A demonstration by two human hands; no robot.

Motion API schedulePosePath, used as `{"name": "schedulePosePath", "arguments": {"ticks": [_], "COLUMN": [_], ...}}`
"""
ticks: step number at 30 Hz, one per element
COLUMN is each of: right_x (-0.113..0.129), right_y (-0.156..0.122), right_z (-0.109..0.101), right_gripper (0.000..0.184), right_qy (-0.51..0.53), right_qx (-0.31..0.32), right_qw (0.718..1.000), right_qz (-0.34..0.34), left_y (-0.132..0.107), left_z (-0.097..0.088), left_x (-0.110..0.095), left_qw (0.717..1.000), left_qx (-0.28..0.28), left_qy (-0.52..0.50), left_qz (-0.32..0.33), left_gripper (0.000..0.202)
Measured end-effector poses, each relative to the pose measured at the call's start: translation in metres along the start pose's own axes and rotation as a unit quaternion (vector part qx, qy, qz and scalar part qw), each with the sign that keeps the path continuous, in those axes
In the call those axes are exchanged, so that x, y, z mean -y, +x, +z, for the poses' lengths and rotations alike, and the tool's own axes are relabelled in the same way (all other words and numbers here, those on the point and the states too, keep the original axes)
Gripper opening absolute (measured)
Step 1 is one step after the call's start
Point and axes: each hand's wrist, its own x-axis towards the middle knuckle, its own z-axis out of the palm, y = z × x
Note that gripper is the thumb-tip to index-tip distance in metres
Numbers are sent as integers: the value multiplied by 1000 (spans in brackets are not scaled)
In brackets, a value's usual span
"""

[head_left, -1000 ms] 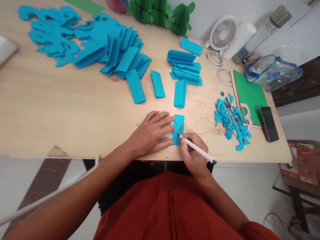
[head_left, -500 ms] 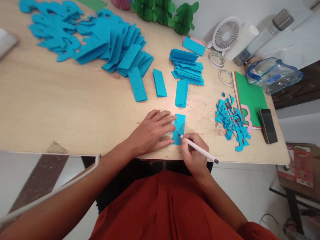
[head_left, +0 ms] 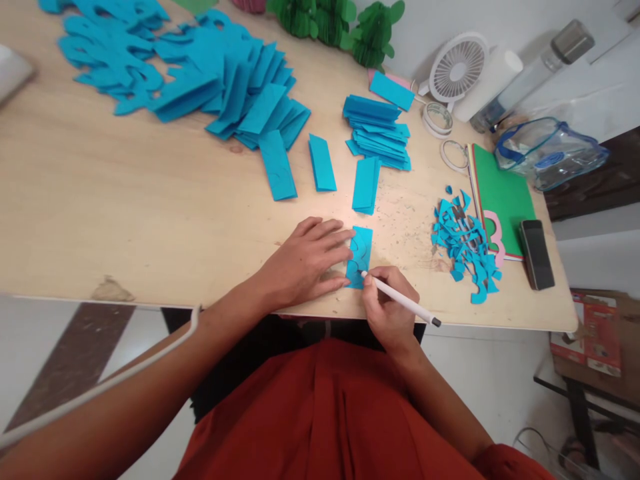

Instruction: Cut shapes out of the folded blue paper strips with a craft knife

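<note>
Close to the table's front edge lies a small blue paper piece (head_left: 361,241) with curved dark lines drawn on it. My left hand (head_left: 320,257) lies flat with fingers spread, its fingertips on the paper's left edge. A white pen (head_left: 403,299) with a dark end is gripped in my right hand (head_left: 391,303), its tip touching the lower right of the paper. Just beyond are a folded blue strip (head_left: 366,185), another strip (head_left: 323,163), and one with a drawn curve (head_left: 278,167).
Stacked blue strips (head_left: 377,130) and a large blue paper pile (head_left: 220,73) lie farther back. Blue scraps (head_left: 465,240), a green sheet (head_left: 503,200) and a phone (head_left: 537,255) are at right. Behind stand tape rolls (head_left: 437,120), a fan (head_left: 457,70) and a bottle (head_left: 533,77). A white cable (head_left: 100,390) crosses my left forearm.
The camera view has shifted slightly. Both hands keep nearly the same place, with the pen tip still on the lower part of the blue paper.
</note>
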Motion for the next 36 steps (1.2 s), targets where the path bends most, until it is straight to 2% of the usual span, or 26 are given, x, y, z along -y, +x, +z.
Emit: {"name": "schedulePosePath", "arguments": {"ticks": [28, 36], "right_x": [0, -1], "right_y": [0, 0], "right_z": [0, 0], "right_gripper": [11, 10], "right_qy": [14, 33], "right_qx": [-2, 11], "right_qw": [1000, 999], "right_qz": [-2, 20], "left_y": [-1, -1], "left_z": [1, 2], "left_x": [0, 1], "left_qw": [1000, 1000], "left_qx": [0, -4], "left_qy": [10, 13], "left_qz": [2, 4], "left_gripper": [26, 26]}}
